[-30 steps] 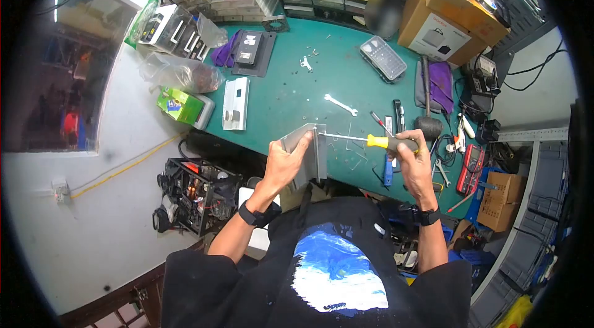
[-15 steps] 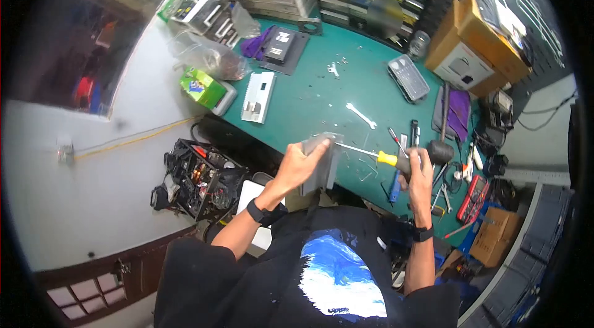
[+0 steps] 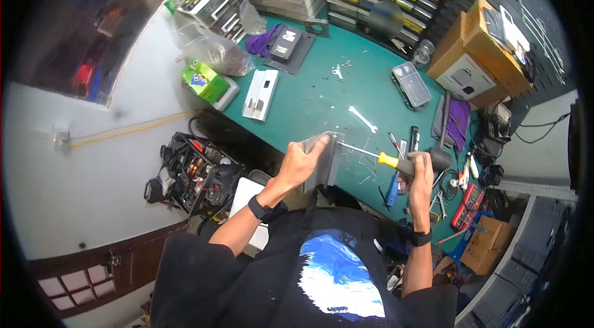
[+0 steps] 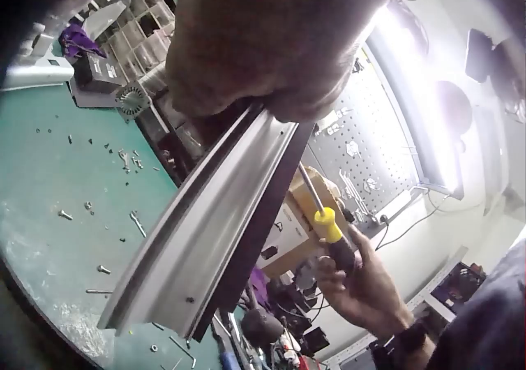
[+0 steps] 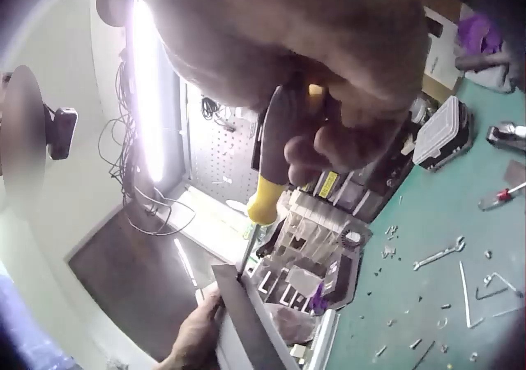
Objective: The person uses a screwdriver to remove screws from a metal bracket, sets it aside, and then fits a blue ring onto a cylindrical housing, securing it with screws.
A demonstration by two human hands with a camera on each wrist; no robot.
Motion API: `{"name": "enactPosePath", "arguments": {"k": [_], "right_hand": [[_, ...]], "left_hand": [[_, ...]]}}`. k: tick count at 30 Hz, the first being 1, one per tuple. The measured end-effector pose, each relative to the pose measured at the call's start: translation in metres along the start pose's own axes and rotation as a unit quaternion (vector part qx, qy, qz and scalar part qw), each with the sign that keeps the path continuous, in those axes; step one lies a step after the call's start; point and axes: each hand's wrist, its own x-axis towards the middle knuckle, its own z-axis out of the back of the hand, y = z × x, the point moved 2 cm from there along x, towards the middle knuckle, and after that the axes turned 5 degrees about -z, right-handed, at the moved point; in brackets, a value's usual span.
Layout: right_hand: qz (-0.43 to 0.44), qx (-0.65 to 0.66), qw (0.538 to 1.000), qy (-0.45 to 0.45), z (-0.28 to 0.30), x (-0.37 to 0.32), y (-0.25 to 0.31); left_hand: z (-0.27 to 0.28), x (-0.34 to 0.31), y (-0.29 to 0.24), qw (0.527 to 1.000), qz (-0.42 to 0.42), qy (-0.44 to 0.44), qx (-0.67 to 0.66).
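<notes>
Yellow-necked screwdriver (image 3: pixel 388 160) at metal channel (image 4: pixel 212 218)

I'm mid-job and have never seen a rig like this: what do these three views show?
No machine here: a person works bare-handed. The head picture looks forward and down from a camera worn on the head; the other two come from cameras worn on each wrist, watching that hand's work. The left hand grips a metal channel. The right hand holds a screwdriver, its shaft directed at the channel; whether the tip is seated, I can't tell. On the green workbench lie a wrench, a clear-lidded organizer case, a black-headed mallet and loose screws.
</notes>
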Motion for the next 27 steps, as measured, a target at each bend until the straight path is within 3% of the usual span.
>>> {"name": "enactPosePath", "arguments": {"k": [1,2,3,7,9,11,13,17,19,21,23,25,26,27], "right_hand": [[-0.03,-0.042,0.999,-0.013,-0.001,-0.002,0.004],[-0.06,-0.021,0.998,-0.013,-0.002,-0.003,0.007],[-0.062,-0.019,0.998,-0.02,-0.003,-0.002,0.007],[0.007,0.015,1.0,-0.008,-0.005,-0.003,0.002],[0.191,-0.05,0.98,-0.001,-0.007,-0.004,-0.001],[0.172,-0.031,0.985,0.016,-0.008,-0.004,0.004],[0.1,0.014,0.994,0.033,-0.014,-0.003,0.009],[0.018,-0.072,0.997,0.003,-0.013,0.001,-0.002],[0.042,-0.032,0.999,-0.01,-0.016,0.001,-0.003],[0.175,-0.054,0.983,-0.019,-0.014,0.002,-0.005],[0.159,-0.046,0.986,-0.001,-0.013,0.001,-0.002],[0.08,0.067,0.993,0.055,-0.014,0.004,-0.002],[0.08,0.068,0.993,0.052,-0.012,0.004,0.004],[0.003,0.012,0.999,0.038,-0.01,0.004,0.01]], "left_hand": [[0.001,0.0,0.001,0.999,0.036,0.006,0.029],[-0.006,0.002,0.024,0.998,-0.055,-0.034,-0.016],[-0.007,0.0,0.023,0.998,-0.056,-0.027,-0.017],[0.002,0.001,0.023,1.0,-0.03,-0.01,0.004],[0.004,0.0,0.02,1.0,-0.009,-0.012,-0.008],[0.005,0.001,0.027,1.0,-0.024,-0.008,-0.002],[0.005,-0.001,0.022,0.999,-0.019,-0.024,-0.015],[0.01,0.002,0.038,0.999,0.018,0.018,0.023],[0.009,0.002,0.04,0.999,-0.012,-0.022,0.026],[0.008,0.001,0.034,0.999,-0.016,-0.032,0.016],[0.007,0.002,0.025,0.999,-0.023,-0.04,0.005],[0.006,0.003,0.019,0.998,-0.03,-0.05,-0.014],[0.006,0.003,0.021,0.998,-0.03,-0.048,-0.014],[0.007,0.003,0.025,0.999,-0.016,-0.031,0.0]]}}
